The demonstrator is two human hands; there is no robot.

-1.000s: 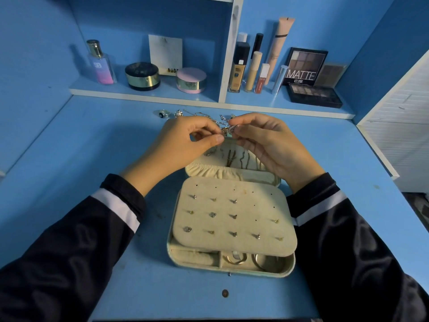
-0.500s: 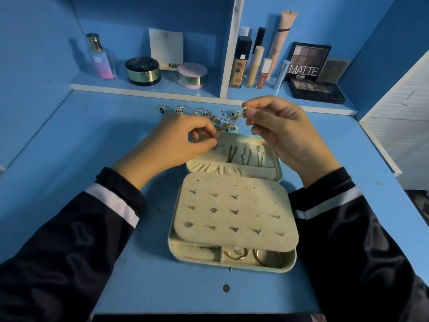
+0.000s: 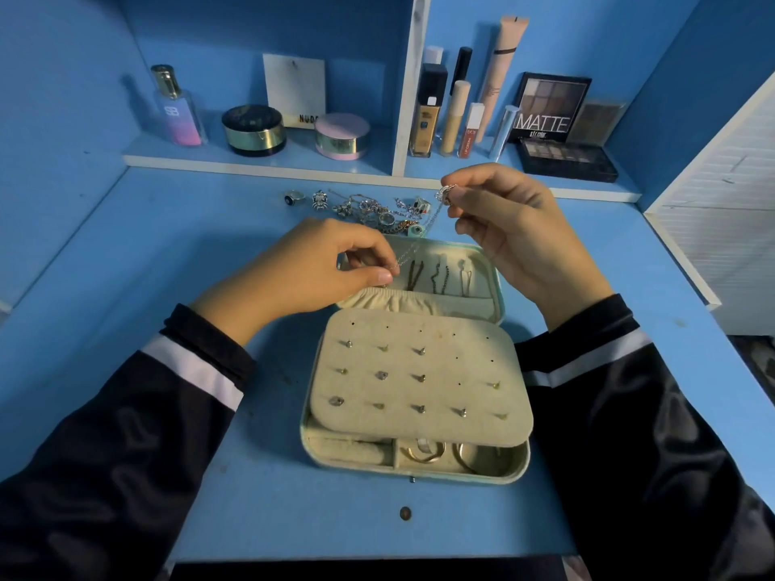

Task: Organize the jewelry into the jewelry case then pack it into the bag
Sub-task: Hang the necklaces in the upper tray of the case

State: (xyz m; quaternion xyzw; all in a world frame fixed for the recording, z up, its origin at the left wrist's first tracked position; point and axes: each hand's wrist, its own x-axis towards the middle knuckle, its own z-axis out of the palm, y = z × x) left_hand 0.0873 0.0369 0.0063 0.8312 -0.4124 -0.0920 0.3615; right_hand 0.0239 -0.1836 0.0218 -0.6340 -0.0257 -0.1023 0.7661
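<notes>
Fingers [image 3: 377,276] of the left hand [image 3: 310,270] are curled in, thumb and forefinger pinched on the low end of a necklace [image 3: 406,255], right over the left edge of the lid [image 3: 482,262]. From there the chain climbs up and to the right, its long axis slanting across the lid's left corner, to the pendant [image 3: 445,194]. The right hand [image 3: 520,232] pinches the pendant between thumb and fingertip, raised off the surface [image 3: 126,287], its other fingers loosely bent. The left hand is nearer to where chains [image 3: 439,276] hang in the lid (three are there already, just right of its pinch). Hanging this one would likely fall to the left end, with the right keeping the line taut. The rest of the pile [image 3: 369,209] lies behind the case [image 3: 308,438]. A second ago both hands met in one tight pinch above the lid; since then the right has risen and drawn away, stretching the chain out.
</notes>
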